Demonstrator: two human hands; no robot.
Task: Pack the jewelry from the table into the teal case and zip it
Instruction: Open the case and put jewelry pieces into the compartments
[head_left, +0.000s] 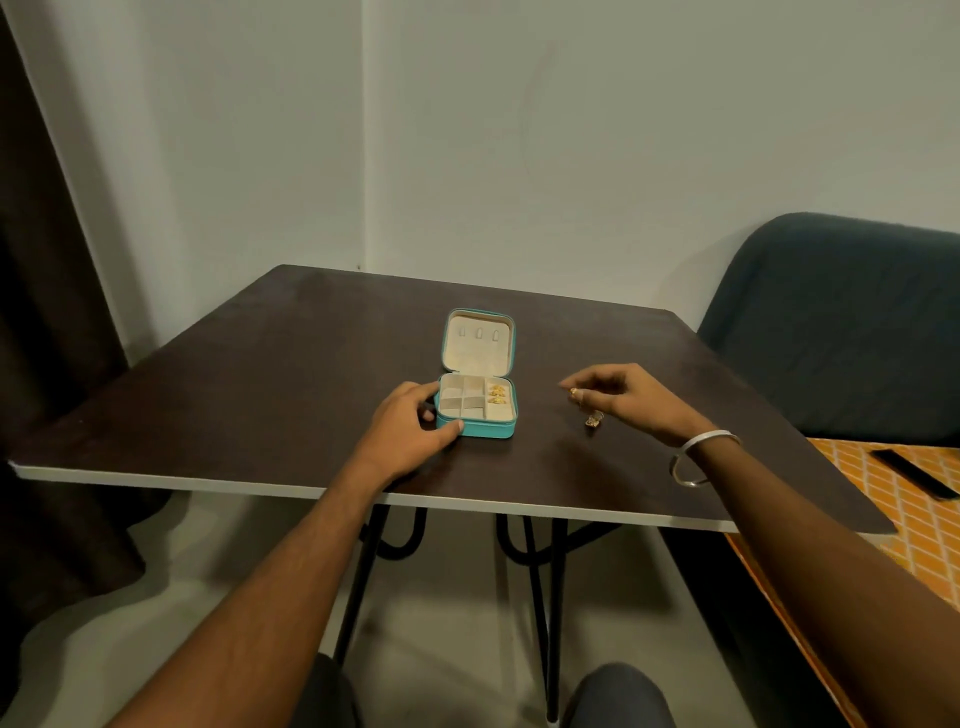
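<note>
Open teal case on a dark table, left hand steadying it, right hand pinching a small gold piece.

The dark table (260, 395) fills the middle of the view, its white near edge running from 9 o'clock toward 4 o'clock, with wide bare surface to the left of the case and behind it; a dark blue chair (841, 332) stands just past the table's edge at 3 o'clock. The teal case (477, 410) sits near the table's centre, lid (479, 343) tipped back toward 12 o'clock, cream lining divided into compartments, two gold pieces (497, 395) in the right-hand column. The left hand (410, 431) grips the case's left side at 9 o'clock, thumb on its front corner. The right hand (623, 400), at 3 o'clock of the case and apart from it, pinches a small gold item (575, 393) in its fingertips. Another gold earring (593, 420) lies on the table just under that hand.
</note>
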